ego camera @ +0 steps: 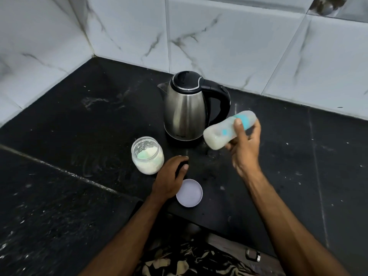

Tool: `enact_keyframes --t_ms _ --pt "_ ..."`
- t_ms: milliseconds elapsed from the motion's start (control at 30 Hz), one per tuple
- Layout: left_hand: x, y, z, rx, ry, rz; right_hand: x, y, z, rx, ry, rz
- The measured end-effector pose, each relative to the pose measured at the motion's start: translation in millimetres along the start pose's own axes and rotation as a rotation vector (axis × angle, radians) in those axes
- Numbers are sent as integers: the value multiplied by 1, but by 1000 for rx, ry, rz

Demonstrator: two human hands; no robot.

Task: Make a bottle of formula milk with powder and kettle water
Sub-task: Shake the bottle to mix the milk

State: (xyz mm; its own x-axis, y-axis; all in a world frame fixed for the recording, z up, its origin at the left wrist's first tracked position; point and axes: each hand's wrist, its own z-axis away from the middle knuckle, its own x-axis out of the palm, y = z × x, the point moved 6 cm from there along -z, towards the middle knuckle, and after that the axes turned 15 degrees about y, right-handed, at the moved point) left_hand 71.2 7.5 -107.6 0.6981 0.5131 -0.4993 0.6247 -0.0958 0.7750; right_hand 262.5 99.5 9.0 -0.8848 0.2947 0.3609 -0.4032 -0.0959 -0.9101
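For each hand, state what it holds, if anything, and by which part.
The right hand grips the tilted baby bottle around the middle of its body. The left hand covers a small dark object on the counter; whether its fingers grip it cannot be told.

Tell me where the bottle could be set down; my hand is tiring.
Bare counter lies right of the kettle, beyond the right hand gripping the bottle. It is crowded between jar, left hand and lid.

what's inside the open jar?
The jar holds white powder with a pale green scoop-like shape lying on it. How far that shape is buried can't be seen.
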Motion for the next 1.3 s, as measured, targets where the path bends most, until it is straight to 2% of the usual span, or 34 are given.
enact_keyframes --t_ms 67,167,200,233,333,400,467,567,600,633,733,767,833,933,967,1000,1100,1167,1233,1300 --pt "1 -3 -1 0 -5 -3 1 3 9 15 -37 12" --pt "6 -8 -4 12 -78 34 11 24 47 6 -345 248" --pt "8 -7 -5 15 -95 41 12 29 52 1 -393 294" --pt "6 -5 -5 15 -78 41 12 28 51 -5 -376 283" --pt "-1 0 -2 -3 2 4 8 9 23 -18 -134 108" --pt "-1 1 0 -13 -4 -5 4 6 13 -2 -36 14" --pt "2 -5 -1 -27 -26 -19 6 13 24 23 -103 63" --pt "8 -13 -3 -58 -84 24 11 33 54 40 -392 285" --pt "7 -12 -3 -61 -76 29 10 34 54 27 -426 310" --pt "6 -12 -3 -65 -58 26 9 31 50 11 -394 284" --pt "-1 1 -1 -28 -2 -18 -1 14 20 25 -94 71" --pt "-2 4 0 -29 -11 -23 -3 12 15 38 -43 2" --pt "0 -3 -1 -42 -23 -31 -2 16 23 56 -98 30" --pt "8 -16 -3 -75 -109 3 6 33 51 39 -404 275" --pt "8 -16 -3 -73 -119 12 6 34 52 25 -445 313" --pt "6 -13 -3 -62 -96 8 5 31 47 12 -409 285" --pt "-2 0 -1 -37 -4 -23 -5 11 18 29 -87 22" --pt "-1 3 0 -36 -18 -29 -9 7 12 33 -2 -75" --pt "1 -5 -1 -50 -33 -36 -5 15 25 50 -115 20" --pt "6 -16 -2 -85 -96 -16 2 30 45 62 -346 226"
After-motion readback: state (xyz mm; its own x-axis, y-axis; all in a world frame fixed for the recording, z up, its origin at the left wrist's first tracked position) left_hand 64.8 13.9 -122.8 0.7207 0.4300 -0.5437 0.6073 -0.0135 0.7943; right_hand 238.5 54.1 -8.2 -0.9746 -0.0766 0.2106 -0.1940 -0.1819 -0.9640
